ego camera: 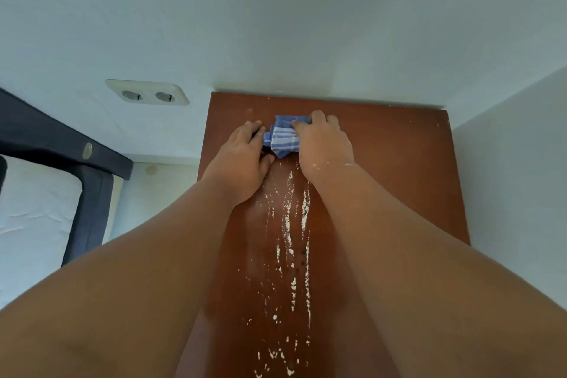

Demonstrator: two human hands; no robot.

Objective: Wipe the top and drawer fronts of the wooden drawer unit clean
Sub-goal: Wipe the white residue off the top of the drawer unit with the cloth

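Blue striped cloth [283, 136] gripped in right hand [325, 144], left hand [245, 153] seemingly flat on wooden top [399, 163] beside it

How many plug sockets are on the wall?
2. The left socket and the right socket sit side by side in one white plate on the wall, left of the wooden drawer unit. Others may be out of view.

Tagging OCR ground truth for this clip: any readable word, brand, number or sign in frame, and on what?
No readable text in this frame.
Double wall socket: no marking visible.
Round metal tag on the dark bed frame: too small and blurred to read.
Blue striped cloth: stripes only, no label showing.
Wooden top: white streaks only, no print.
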